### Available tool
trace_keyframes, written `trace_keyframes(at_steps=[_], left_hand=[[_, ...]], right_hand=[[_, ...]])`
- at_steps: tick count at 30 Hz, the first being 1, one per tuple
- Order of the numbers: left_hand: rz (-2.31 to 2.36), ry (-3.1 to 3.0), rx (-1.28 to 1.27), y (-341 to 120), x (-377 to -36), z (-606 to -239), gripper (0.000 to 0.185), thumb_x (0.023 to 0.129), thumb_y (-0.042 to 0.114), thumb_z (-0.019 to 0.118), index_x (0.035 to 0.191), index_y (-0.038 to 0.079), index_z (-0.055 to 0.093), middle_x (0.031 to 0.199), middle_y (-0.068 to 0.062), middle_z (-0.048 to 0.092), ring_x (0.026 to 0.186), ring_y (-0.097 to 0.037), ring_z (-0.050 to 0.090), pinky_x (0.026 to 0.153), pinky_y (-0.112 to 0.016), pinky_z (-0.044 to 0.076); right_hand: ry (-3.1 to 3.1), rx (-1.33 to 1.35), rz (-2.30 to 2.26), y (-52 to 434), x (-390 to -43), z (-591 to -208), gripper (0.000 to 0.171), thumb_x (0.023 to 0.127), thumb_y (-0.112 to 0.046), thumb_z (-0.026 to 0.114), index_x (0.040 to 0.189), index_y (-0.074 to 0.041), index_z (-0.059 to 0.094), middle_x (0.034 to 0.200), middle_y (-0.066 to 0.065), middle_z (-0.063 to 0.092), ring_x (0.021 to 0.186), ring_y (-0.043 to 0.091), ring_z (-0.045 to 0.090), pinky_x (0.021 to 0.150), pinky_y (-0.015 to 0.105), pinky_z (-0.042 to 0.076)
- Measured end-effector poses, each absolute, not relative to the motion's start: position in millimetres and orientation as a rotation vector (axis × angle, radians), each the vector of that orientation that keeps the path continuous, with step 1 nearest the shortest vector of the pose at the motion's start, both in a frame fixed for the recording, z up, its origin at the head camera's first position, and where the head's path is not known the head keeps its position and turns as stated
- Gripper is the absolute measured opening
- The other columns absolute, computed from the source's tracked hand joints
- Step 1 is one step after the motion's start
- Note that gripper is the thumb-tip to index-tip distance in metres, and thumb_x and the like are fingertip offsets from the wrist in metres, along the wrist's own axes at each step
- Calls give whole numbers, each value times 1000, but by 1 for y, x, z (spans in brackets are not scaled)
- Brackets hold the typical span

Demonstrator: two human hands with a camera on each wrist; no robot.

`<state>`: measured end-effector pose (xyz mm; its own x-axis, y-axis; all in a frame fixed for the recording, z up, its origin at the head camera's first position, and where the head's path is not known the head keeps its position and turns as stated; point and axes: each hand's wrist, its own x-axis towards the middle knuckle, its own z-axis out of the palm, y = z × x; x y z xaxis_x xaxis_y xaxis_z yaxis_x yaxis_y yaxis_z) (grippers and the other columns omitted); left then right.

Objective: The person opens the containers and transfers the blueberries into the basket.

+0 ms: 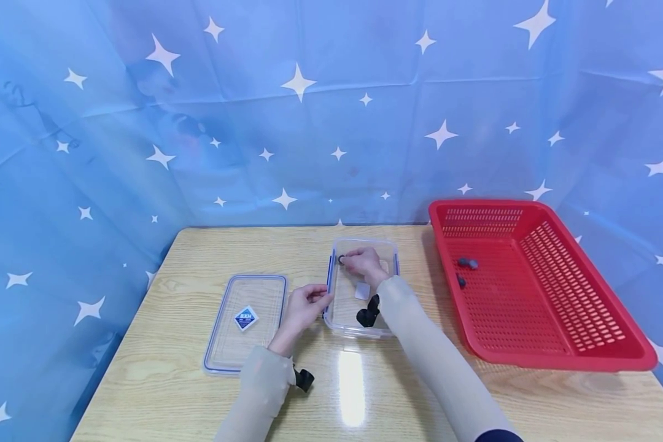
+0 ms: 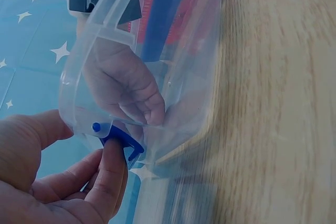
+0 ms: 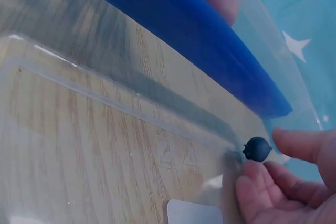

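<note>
A clear plastic container [image 1: 347, 314] with blue side clips stands on the table. My left hand [image 1: 307, 305] holds its left side, fingers at the blue clip [image 2: 122, 137] and thumb at the rim in the left wrist view. Inside the container, my right hand [image 1: 364, 263] has its thumb and fingertips around a dark blueberry [image 3: 257, 149] by the far left corner. A small white square [image 1: 362, 291] lies on the container's floor. Left of the container, its clear lid [image 1: 228, 334] with a blue seal and a blue diamond label lies flat.
A red plastic basket [image 1: 530, 307] stands on the right of the table, with several blueberries [image 1: 461, 282] in its left part. A blue curtain [image 1: 331, 123] with white stars hangs behind the table. Both wrists carry small black cameras [image 1: 304, 380].
</note>
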<state>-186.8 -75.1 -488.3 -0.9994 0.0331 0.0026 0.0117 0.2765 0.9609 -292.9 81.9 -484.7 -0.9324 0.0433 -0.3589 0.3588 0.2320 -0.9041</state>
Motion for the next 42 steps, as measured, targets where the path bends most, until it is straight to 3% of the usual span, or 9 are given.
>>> trace_keyframes(at_steps=[8, 15, 20, 29, 36, 42], left_hand=[[1890, 2483, 29, -75, -187, -489, 28, 84, 7, 68, 105, -10, 64, 91, -18, 67, 78, -19, 63, 64, -15, 47], [1877, 2488, 25, -75, -187, -488, 27, 84, 8, 68, 105, -9, 65, 92, -17, 67, 78, -16, 63, 67, -20, 50], [1868, 2493, 21, -75, -188, -488, 28, 84, 8, 68, 105, -9, 65, 92, -16, 67, 79, -19, 63, 68, -21, 51], [1840, 2510, 11, -75, -187, -488, 27, 84, 8, 68, 105, -8, 65, 91, -15, 67, 80, -19, 63, 69, -23, 51], [1855, 2489, 11, -75, -186, -489, 27, 84, 8, 68, 106, -7, 64, 92, -13, 67, 80, -18, 62, 69, -23, 51], [1878, 2465, 15, -75, -186, -490, 28, 84, 8, 67, 107, -8, 64, 91, -13, 66, 79, -18, 61, 68, -22, 50]], right_hand=[[2206, 344, -1753, 81, -292, -483, 24, 81, -2, 69, 103, 7, 65, 69, 0, 61, 62, 12, 57, 67, 27, 52], [2292, 296, -1630, 79, -296, -488, 21, 74, 2, 74, 93, 3, 68, 87, 9, 67, 73, 16, 59, 69, 30, 52], [2324, 232, -1589, 79, -302, -494, 16, 70, 6, 74, 84, 1, 68, 84, 9, 66, 67, 17, 56, 61, 28, 51], [2281, 276, -1629, 83, -288, -474, 17, 76, 4, 69, 94, 4, 67, 81, 7, 66, 68, 13, 58, 64, 23, 50], [2216, 212, -1756, 95, -278, -455, 27, 82, -4, 68, 107, 5, 63, 99, 15, 66, 95, 31, 62, 81, 31, 52], [2166, 151, -1893, 110, -271, -434, 34, 85, -5, 67, 115, 8, 60, 106, 17, 66, 83, 18, 65, 80, 27, 53]])
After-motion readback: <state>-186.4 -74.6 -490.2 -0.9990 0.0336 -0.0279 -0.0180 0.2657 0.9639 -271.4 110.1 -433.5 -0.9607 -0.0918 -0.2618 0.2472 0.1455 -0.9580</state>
